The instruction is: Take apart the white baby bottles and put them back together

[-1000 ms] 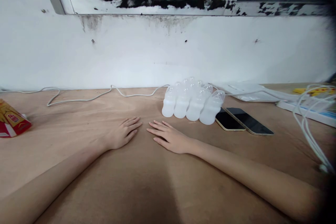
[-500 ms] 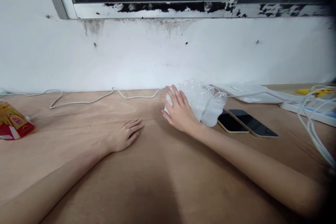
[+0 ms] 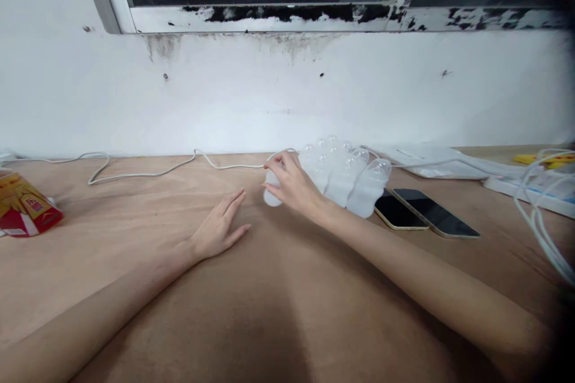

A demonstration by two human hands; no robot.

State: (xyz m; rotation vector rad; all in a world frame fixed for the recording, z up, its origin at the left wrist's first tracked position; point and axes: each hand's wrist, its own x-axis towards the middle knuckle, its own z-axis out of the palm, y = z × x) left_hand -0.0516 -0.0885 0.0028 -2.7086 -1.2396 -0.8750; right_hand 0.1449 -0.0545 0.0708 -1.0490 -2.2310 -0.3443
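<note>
Bottle (image 3: 272, 198) in our right hand (image 3: 297, 187), fingers pinching it; left hand (image 3: 216, 231), thumb spread. We judge: separating from cluster (image 3: 344, 178); next, steady grip.

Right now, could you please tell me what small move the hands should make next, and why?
I'd suggest bringing the left hand toward the white container to help steady it: the right hand holds it to the left of the clustered containers, while the left is empty nearby.

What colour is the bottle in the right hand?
The bottle is cloudy white, best seen in the head view.
</note>
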